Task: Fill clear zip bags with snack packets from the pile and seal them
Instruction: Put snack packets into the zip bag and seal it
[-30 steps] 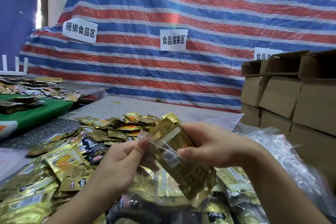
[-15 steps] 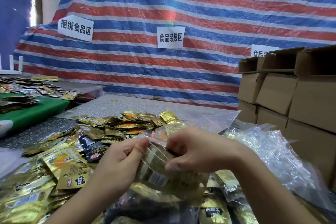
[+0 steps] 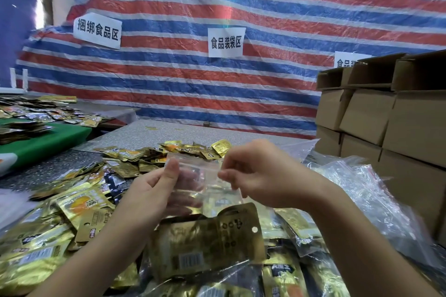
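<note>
Hands pinch the bag (image 3: 205, 185) top at frame centre: left hand (image 3: 154, 190) at one end, right hand (image 3: 251, 173) at the other. Its zip runs across between them; packets (image 3: 205, 241) hang below.

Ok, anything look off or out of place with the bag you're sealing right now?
Nothing stands out. Both hands, left hand and right hand, pinch the top edge of the clear zip bag, with gold snack packets hanging inside. Whether the zip is fully shut is too blurred to tell.
</note>
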